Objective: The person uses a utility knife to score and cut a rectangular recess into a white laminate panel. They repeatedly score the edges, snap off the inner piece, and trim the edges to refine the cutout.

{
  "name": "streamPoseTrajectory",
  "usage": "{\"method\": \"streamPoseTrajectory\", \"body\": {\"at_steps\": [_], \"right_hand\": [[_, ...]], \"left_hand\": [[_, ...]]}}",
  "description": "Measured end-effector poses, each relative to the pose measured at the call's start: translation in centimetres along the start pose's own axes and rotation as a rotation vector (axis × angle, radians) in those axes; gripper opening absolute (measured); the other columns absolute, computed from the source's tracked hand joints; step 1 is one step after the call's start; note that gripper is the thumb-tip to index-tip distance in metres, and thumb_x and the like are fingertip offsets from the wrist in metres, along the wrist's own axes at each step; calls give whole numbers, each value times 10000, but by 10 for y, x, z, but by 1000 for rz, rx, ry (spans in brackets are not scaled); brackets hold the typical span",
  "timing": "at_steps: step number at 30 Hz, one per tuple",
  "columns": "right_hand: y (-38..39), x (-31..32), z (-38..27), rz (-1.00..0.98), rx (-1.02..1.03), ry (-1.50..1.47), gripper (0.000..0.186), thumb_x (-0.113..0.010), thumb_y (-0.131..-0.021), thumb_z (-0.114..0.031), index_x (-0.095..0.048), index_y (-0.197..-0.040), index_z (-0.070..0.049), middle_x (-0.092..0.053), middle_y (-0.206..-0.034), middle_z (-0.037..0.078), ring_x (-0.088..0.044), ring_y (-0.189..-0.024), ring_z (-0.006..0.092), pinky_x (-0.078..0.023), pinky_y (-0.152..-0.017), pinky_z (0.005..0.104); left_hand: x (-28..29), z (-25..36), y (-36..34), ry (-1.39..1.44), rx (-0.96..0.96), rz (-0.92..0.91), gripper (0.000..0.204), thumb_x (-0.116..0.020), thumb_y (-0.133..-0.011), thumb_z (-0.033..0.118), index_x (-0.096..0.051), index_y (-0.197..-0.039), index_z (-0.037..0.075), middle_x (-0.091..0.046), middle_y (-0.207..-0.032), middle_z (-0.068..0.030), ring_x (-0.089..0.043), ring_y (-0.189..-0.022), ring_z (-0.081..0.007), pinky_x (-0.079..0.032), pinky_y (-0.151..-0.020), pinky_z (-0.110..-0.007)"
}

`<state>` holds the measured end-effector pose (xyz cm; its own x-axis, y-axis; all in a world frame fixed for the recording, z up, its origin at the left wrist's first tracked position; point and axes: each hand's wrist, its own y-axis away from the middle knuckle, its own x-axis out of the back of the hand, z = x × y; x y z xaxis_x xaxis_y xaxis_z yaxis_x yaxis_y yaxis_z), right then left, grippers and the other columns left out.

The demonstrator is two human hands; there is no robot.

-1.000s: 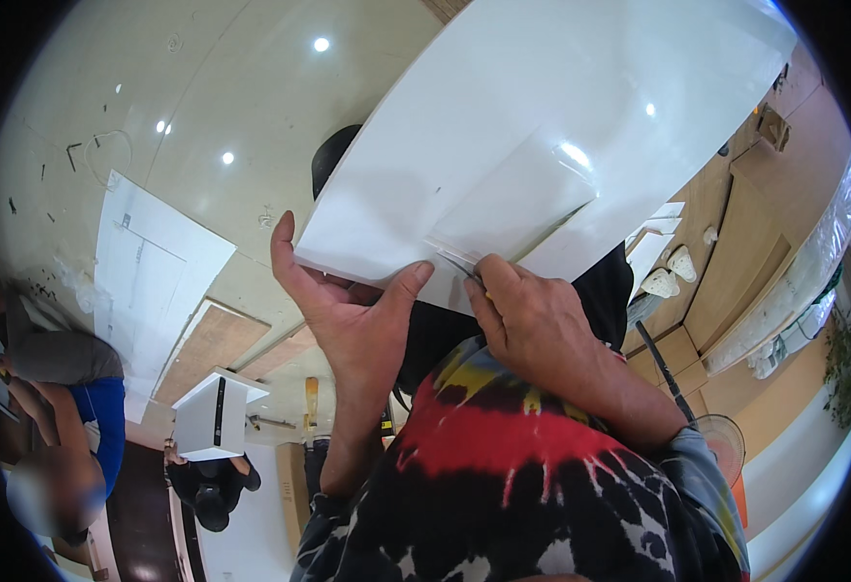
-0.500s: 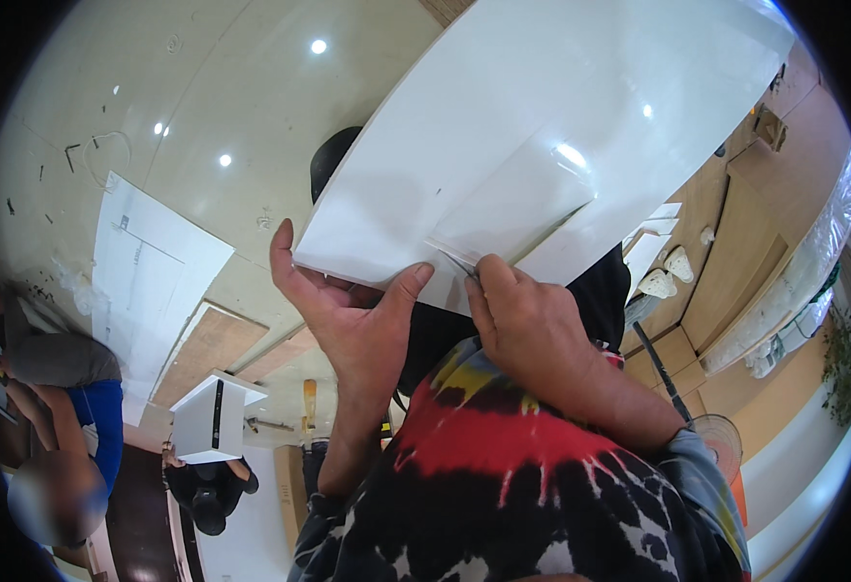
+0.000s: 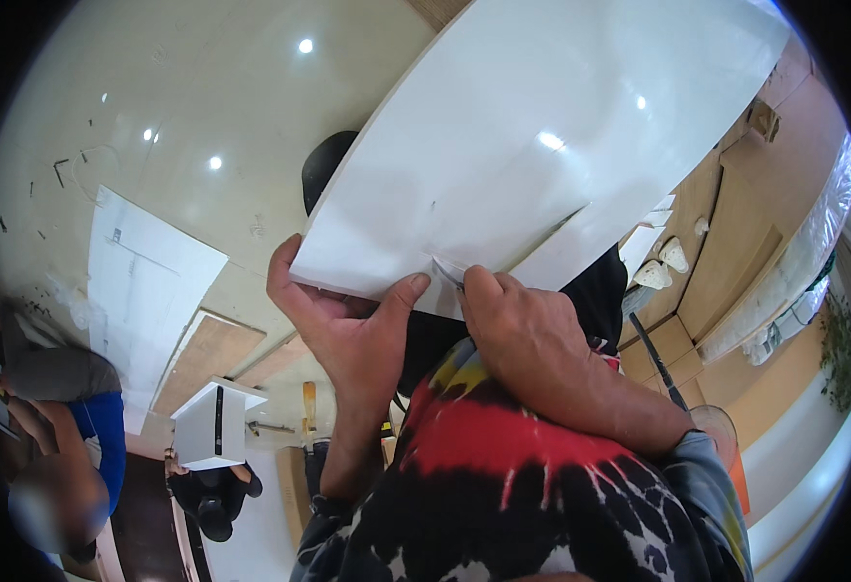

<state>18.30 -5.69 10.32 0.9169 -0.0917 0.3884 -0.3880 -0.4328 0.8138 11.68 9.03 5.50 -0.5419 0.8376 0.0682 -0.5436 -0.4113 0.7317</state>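
Note:
A large glossy white panel (image 3: pixel 503 126) lies slanted in front of me and over my lap. My left hand (image 3: pixel 353 325) grips its near left corner, thumb on the top face and fingers curled under the edge. My right hand (image 3: pixel 527 320) is closed around a thin, pointed metal blade (image 3: pixel 449 273). Its handle is hidden in the fist. The blade's tip touches or hovers just above the panel, close to my left thumb; I cannot tell which. Farther right, a narrow slit (image 3: pixel 563 225) with a dark end runs slantwise in the panel.
On the tiled floor at left lie a white board (image 3: pixel 144 281), a brown board (image 3: pixel 210 357) and small hardware (image 3: pixel 60 173). One person (image 3: pixel 66 407) works at lower left; another (image 3: pixel 214 500) holds a white box-like piece (image 3: pixel 210 427). Wooden panels (image 3: pixel 736 252) and white slippers (image 3: pixel 663 264) are at right.
My right hand and the blade have shifted slightly left and down, nearer my left thumb. A pale rectangular outline on the panel has faded from sight. My left hand keeps its grip.

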Motion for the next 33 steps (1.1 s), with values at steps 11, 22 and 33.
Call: {"method": "streamPoseTrajectory", "body": {"at_steps": [11,22,33], "right_hand": [[-6,5,-4,-40,-16,57,133,-591,-887,-26,-487,-964,5,-653,-846,207,-710,-737,397,-561,-598,481],[-10,8,-10,-77,-78,88,132,-585,-906,-43,-497,-990,6,-668,-850,214,-714,-757,407,-566,-627,481],[-13,8,14,57,53,-93,198,-571,-1004,-159,-505,-904,-2,-623,-692,213,-662,-676,433,-519,-612,514]], "left_hand": [[0,0,-3,8,-10,-2,1031,-829,-747,-108,-139,-1497,52,-393,-1393,-249,-523,-1282,-324,-525,-1053,-438],[-1,5,-2,31,2,-3,1015,-810,-753,-120,-145,-1500,55,-387,-1408,-246,-518,-1291,-320,-514,-1064,-437],[-8,-1,5,79,-31,41,1334,-838,-700,-138,96,-1628,84,-356,-1514,-271,-467,-1350,-343,-452,-1108,-442]]}}
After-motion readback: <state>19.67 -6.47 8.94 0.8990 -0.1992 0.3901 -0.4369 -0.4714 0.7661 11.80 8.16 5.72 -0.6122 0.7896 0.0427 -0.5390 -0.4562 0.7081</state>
